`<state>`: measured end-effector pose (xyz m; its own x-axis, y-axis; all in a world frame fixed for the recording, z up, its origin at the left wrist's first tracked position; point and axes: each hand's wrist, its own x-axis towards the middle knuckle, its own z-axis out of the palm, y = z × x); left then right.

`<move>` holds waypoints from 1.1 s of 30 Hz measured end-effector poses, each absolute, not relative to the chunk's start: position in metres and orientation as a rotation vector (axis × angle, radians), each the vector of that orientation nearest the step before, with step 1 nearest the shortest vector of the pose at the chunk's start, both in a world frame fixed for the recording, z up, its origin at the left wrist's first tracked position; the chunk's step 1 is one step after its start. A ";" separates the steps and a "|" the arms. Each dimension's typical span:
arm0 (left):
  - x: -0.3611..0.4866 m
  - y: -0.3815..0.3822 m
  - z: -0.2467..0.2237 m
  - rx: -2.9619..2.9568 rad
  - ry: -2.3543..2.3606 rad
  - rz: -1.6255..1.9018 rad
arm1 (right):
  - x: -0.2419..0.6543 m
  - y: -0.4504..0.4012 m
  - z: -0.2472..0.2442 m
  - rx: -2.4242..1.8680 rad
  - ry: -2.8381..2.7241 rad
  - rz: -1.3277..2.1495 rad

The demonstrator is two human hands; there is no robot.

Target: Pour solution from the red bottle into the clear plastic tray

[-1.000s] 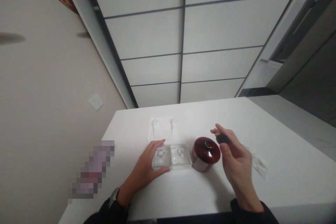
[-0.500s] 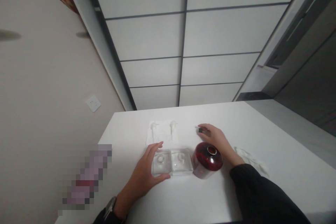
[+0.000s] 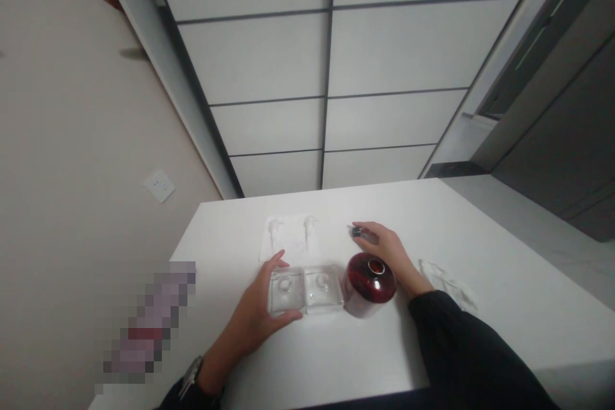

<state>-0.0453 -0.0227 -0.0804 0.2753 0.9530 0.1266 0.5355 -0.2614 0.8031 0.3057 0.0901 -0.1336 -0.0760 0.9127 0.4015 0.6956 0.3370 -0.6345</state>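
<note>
My left hand [image 3: 254, 298] wraps the left end of a clear two-compartment plastic tray [image 3: 306, 290], with the thumb along its near edge and the fingers at its far corner. Each compartment has a round moulded shape. To the right of the tray stands a glossy dark red round jar [image 3: 369, 285] with a pale ring on top. My right hand [image 3: 384, 246] reaches past the jar's far side, and its fingertips pinch a small dark piece [image 3: 356, 232], partly hidden by the fingers.
A white sheet [image 3: 288, 237] with two small white items lies behind the tray. Crumpled white tissue [image 3: 449, 283] lies near my right sleeve. A pixelated object [image 3: 148, 323] is at the left, beside the white table [image 3: 384, 365], whose edges drop away at the left and right.
My right hand has moved from high at the jar's right to low behind the jar, still holding the dark piece. My left hand and the tray stay in place.
</note>
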 end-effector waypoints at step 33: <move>-0.058 -0.061 -0.054 1.657 1.516 0.931 | 0.269 -0.043 -0.080 -1.109 -1.451 0.817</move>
<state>-0.0585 -0.0615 -0.0539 0.0588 0.9969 0.0522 0.4973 -0.0745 0.8643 0.2689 -0.0427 -0.0796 0.0190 0.9407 0.3386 0.1984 0.3284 -0.9235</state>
